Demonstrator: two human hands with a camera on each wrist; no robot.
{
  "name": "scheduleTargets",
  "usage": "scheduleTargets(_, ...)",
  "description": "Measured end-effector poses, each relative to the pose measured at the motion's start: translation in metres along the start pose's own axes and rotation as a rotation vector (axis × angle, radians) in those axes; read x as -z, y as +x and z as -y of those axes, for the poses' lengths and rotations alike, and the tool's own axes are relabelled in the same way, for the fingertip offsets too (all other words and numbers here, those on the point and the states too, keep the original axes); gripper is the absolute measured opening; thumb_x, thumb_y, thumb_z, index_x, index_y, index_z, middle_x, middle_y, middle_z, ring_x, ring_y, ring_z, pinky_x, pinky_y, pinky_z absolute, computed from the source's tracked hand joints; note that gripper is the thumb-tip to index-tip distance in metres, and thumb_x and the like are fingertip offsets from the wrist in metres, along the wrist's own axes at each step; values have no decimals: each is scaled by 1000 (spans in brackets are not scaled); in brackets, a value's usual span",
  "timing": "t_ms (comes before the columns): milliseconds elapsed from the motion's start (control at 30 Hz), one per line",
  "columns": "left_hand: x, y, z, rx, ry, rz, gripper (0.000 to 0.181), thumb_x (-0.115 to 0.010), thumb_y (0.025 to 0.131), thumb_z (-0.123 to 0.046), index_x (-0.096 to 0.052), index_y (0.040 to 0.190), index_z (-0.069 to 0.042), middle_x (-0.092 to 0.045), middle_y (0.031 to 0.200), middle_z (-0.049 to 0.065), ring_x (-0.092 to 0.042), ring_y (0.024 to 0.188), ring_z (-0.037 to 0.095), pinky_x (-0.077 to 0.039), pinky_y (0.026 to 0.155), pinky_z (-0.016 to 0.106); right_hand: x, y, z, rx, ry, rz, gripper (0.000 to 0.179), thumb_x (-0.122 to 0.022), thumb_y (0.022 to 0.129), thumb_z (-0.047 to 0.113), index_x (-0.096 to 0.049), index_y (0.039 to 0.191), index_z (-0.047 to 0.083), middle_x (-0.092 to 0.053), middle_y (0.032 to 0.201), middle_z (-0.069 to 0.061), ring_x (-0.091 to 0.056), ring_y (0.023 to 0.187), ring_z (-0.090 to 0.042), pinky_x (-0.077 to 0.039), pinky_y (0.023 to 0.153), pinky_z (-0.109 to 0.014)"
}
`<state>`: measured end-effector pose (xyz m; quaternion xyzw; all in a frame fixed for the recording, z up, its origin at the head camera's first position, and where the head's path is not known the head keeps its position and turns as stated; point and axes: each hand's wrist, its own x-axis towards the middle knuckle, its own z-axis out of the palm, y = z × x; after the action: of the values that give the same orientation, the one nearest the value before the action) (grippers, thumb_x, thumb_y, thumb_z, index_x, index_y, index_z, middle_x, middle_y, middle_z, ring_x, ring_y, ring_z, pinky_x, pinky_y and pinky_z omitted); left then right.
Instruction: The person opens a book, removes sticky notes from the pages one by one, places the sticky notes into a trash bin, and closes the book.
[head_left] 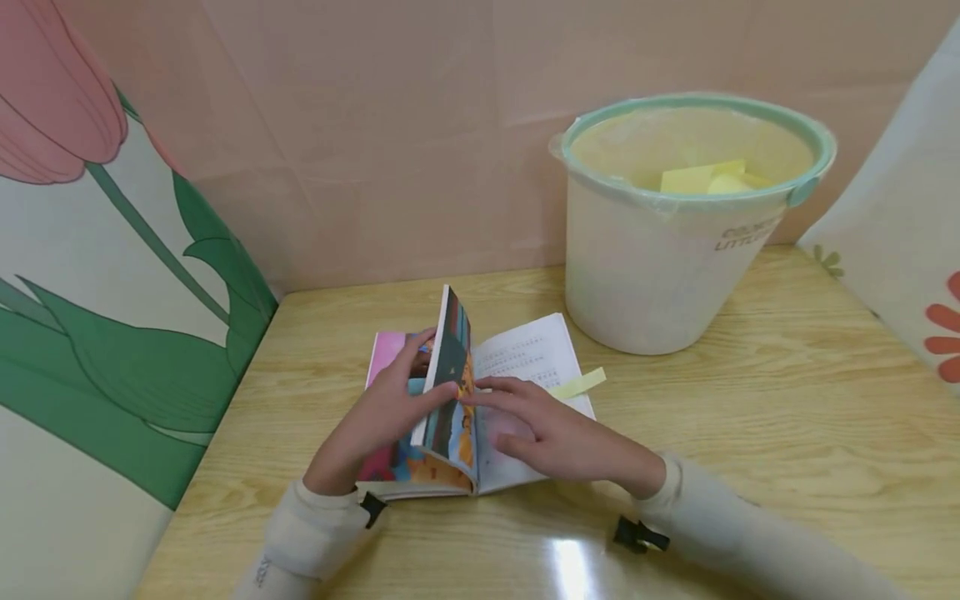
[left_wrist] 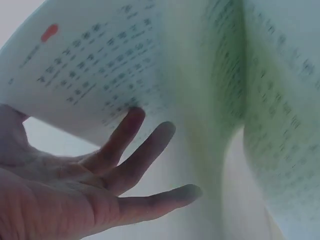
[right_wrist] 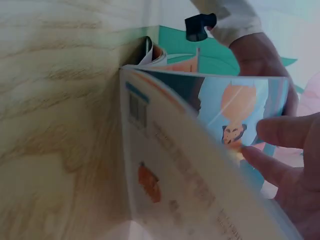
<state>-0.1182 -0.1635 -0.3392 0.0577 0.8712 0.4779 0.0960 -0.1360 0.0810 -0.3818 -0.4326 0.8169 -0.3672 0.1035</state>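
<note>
An open picture book (head_left: 525, 346) lies on the wooden table, with a stack of its pages (head_left: 450, 358) standing upright near the middle. My left hand (head_left: 378, 412) grips that stack, thumb on its right face and fingers behind. In the left wrist view, the spread fingers lie against a printed page (left_wrist: 85, 60). My right hand (head_left: 555, 429) reaches over the right-hand page, and its extended fingertips touch the upright illustrated page (right_wrist: 200, 110). A pale yellow paper strip (head_left: 581, 383) sticks out past the book's right edge.
A white bucket (head_left: 637, 267) with a mint rim and a clear liner stands behind the book to the right. Yellow paper (head_left: 697, 177) lies inside it. A pink wall covering (head_left: 390, 150) rises at the back, with a tulip-patterned panel (head_left: 135, 317) on the left.
</note>
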Motion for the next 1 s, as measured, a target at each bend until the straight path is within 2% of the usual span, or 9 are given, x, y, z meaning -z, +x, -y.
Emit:
scheduleTargets(133, 6, -2, -1, 3, -36, 44, 76, -65, 96, -30, -19, 156, -35, -51, 146, 16, -66, 110, 33, -61, 74, 40, -1, -3, -5, -32, -92, 39, 48, -64, 97, 25, -53, 144, 27, -44, 154, -11, -38, 143, -35, -34, 107, -64)
scheduleTargets(267, 12, -3, 0, 3, -10, 81, 79, -64, 98, -26, -13, 158, -34, -49, 147, 18, -68, 105, 29, -61, 75, 39, -3, -7, -12, -107, -180, 107, 57, -74, 88, 28, -54, 142, 29, -44, 154, -8, -36, 144, -32, -30, 105, -64)
scheduleTargets(367, 17, -5, 2, 1, 140, 81, 78, -64, 98, -27, -15, 158, -36, -51, 147, 15, -67, 107, 26, -59, 81, 41, -5, -11, -20, -146, -222, 133, 67, -82, 80, 29, -53, 141, 30, -43, 154, -6, -36, 144, -31, -30, 105, -64)
scheduleTargets(467, 21, -7, 6, -12, 360, 73, 66, -64, 98, -27, -31, 155, -35, -54, 145, 10, -62, 114, 24, -55, 90, 45, -5, -16, -29, -166, -251, 146, 73, -86, 75, 29, -53, 141, 30, -44, 153, -5, -35, 143, -32, -31, 106, -63)
scheduleTargets(600, 23, -10, 12, -16, 576, 96, 55, -64, 98, -27, -45, 149, -33, -61, 130, 9, -59, 105, 22, -53, 83, 42, -3, -23, -38, -197, -247, 161, 75, -87, 73, 28, -54, 140, 30, -43, 153, -5, -35, 143, -33, -29, 107, -65)
scheduleTargets(700, 21, -13, 17, 4, 703, 102, 57, -65, 96, -33, -44, 149, -37, -55, 133, 16, -54, 113, 31, -53, 82, 46, 0, -26, -41, -213, -228, 176, 75, -87, 73, 27, -53, 140, 29, -43, 154, -5, -34, 143, -34, -27, 108, -68)
scheduleTargets(833, 17, -15, 21, 46, 807, 76, 60, -68, 93, -37, -45, 148, -38, -26, 160, 20, -19, 149, 48, -39, 99, 74, 2, -29, -44, -208, -243, 179, 79, -88, 71, 28, -52, 141, 29, -44, 154, -4, -36, 143, -32, -29, 107, -66)
scheduleTargets(900, 15, -15, 23, 47, 829, 71, 60, -72, 90, -35, -49, 145, -35, -14, 166, 17, -3, 152, 49, -27, 103, 80, 2, -30, -45, -197, -257, 174, 80, -88, 71, 28, -52, 142, 28, -45, 153, -3, -37, 143, -31, -31, 105, -63)
scheduleTargets(1000, 10, -12, 26, 2, 874, 80, 64, -80, 83, -27, -53, 141, -29, -11, 168, 12, 1, 153, 47, -23, 106, 79, 2, -31, -46, -191, -262, 171, 81, -89, 70, 28, -52, 142, 27, -46, 152, -3, -38, 142, -31, -32, 105, -64)
